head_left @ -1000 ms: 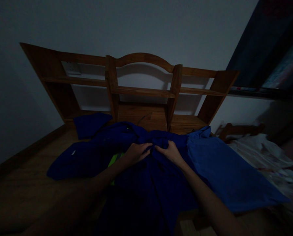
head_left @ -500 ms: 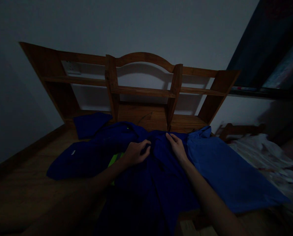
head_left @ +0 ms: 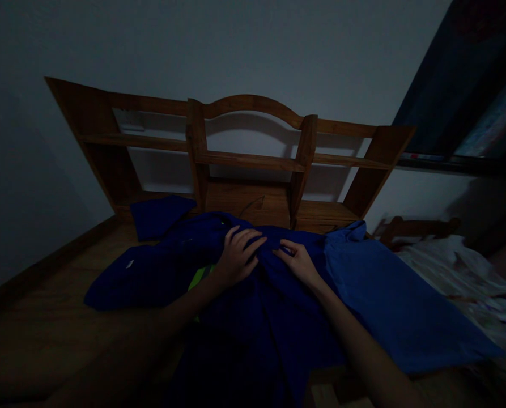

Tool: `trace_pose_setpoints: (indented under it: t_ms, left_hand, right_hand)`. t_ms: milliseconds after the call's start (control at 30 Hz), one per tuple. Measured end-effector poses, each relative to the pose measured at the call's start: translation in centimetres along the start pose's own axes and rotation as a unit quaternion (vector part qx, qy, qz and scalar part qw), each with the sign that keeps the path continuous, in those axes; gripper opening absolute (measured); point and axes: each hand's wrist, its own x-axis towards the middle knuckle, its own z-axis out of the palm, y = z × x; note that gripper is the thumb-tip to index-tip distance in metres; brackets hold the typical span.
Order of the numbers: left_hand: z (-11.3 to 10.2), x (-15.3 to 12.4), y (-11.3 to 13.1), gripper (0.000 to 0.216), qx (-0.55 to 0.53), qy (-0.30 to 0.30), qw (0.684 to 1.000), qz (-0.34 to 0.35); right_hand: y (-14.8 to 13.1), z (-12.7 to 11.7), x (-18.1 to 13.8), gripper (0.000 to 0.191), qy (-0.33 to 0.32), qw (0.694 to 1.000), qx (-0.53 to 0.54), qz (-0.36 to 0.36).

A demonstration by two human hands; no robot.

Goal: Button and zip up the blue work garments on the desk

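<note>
A dark blue work jacket (head_left: 244, 317) lies spread over the wooden surface, with a yellow-green strip (head_left: 199, 277) showing beside my left forearm. My left hand (head_left: 238, 258) rests on its upper part, fingers stretched out and apart. Just to the right, my right hand (head_left: 297, 260) has thumb and fingers drawn together on the cloth, in what looks like a pinch. The fabric between the two hands is rumpled. Dim light hides the finer details of the garment.
A wooden shelf unit (head_left: 253, 161) stands behind the jacket against the wall. A lighter blue cloth (head_left: 397, 300) lies to the right. Further right is a pile of white fabric (head_left: 460, 263) by a wooden chair back (head_left: 420, 228). Bare wooden surface (head_left: 66, 323) shows at left.
My left hand has gone from curled fingers to stretched-out ones on the cloth. My right hand has drawn slightly back toward me, its fingers closing on the jacket.
</note>
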Motion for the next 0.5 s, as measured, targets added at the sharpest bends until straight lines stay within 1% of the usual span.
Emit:
trace_pose_setpoints:
  t_ms: [67, 167, 233, 300, 500]
  left_hand:
    - [0.0, -0.3, 0.0, 0.051, -0.014, -0.047, 0.998, 0.043]
    - [0.5, -0.9, -0.6, 0.048, -0.038, -0.080, 0.996, 0.029]
    - [0.8, -1.2, -1.0, 0.045, -0.063, -0.087, 0.994, 0.015]
    - [0.9, -1.4, -1.1, 0.044, -0.089, -0.086, 0.992, 0.005]
    - [0.3, -1.1, -0.6, 0.043, -0.129, -0.069, 0.989, 0.004]
  right_hand:
    - [0.0, 0.2, -0.1, 0.026, 0.003, 0.999, -0.040, -0.015]
    - [0.2, 0.4, -0.1, 0.029, 0.037, 0.996, -0.079, -0.028]
    - [0.3, 0.4, -0.1, 0.030, 0.056, 0.994, -0.089, -0.038]
    - [0.3, 0.4, -0.1, 0.029, 0.062, 0.992, -0.104, -0.045]
    - [0.6, 0.2, -0.1, 0.028, 0.075, 0.985, -0.143, -0.053]
